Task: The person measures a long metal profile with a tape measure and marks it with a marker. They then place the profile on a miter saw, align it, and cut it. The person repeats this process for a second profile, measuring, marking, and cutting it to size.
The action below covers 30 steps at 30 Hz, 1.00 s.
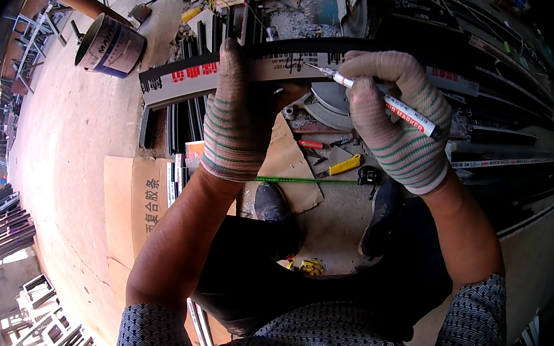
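Looking steeply down from the person's head, through the left of two fisheye cameras worn side by side. Facing forward over the patterned shirt (340,345) on the near side, past the shoes (272,203) to the floor (68,164). Hanging close above the left hand (234,118) and right hand (398,142), placing both mid-view. Spreading wide, reaching the bucket (111,47) at far left and the dark profiles (503,137) on the right. Bending straight edges toward the rim, showing sides unmirrored.

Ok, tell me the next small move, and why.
Probably make a short stroke with the marker: the right hand holds it with its tip at or near the long profile, beside dark marks, while the left hand grips the profile.
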Available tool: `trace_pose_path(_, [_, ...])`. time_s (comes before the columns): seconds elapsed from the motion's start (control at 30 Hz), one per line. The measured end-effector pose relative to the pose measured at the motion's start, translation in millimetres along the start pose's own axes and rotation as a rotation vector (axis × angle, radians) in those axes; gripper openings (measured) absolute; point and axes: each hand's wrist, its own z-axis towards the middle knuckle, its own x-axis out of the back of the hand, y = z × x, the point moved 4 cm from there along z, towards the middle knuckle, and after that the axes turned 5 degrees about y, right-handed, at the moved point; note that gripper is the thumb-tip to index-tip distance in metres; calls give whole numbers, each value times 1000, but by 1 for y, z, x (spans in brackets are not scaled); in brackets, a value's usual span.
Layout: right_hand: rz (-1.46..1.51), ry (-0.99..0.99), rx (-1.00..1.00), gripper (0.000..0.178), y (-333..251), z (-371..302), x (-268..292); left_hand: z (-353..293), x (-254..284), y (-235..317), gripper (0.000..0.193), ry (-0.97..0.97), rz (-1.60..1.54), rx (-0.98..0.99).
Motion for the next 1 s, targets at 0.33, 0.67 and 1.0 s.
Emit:
trace_pose_path(0.33, [-28, 22, 46, 9, 1, 1, -1, -1, -5, 2, 59, -4, -7, -3])
trace_pose_path(0.67, [-87, 14, 72, 11, -1, 1, -1, 0, -5, 3, 62, -31, -110, 32])
trace_pose_path(1.0, [-81, -11, 65, 9, -2, -1, -1, 1, -4, 4, 53, -78, -216, 107])
